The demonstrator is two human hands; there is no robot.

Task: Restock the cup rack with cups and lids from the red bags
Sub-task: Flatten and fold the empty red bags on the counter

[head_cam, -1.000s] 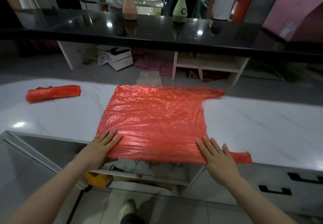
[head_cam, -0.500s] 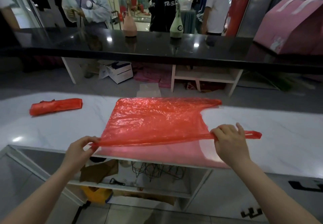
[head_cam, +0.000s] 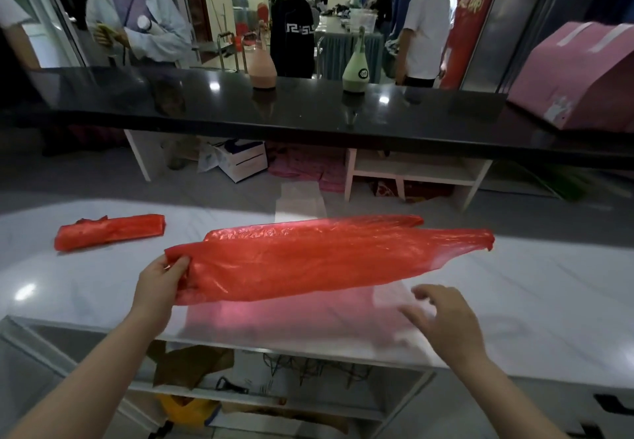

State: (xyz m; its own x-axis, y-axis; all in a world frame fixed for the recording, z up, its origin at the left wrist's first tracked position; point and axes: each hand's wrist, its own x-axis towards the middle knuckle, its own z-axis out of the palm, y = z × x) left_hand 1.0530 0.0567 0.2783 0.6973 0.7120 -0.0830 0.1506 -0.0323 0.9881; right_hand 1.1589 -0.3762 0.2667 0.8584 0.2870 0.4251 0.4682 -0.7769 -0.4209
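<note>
Two bags are out: one rolled bag (head_cam: 109, 231) on the tabletop (head_cam: 514, 301), one bag (head_cam: 308, 260) half-folded above it, pinched by left hand (head_cam: 161, 284) while right hand (head_cam: 446, 322) hovers with loose fingers, so the fold may slip

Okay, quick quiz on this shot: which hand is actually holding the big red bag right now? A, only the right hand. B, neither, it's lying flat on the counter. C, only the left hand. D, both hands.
C: the left hand pinches the near end of the big red bag, lifting it off the white counter, while the right hand hovers open below it, touching nothing.
</note>
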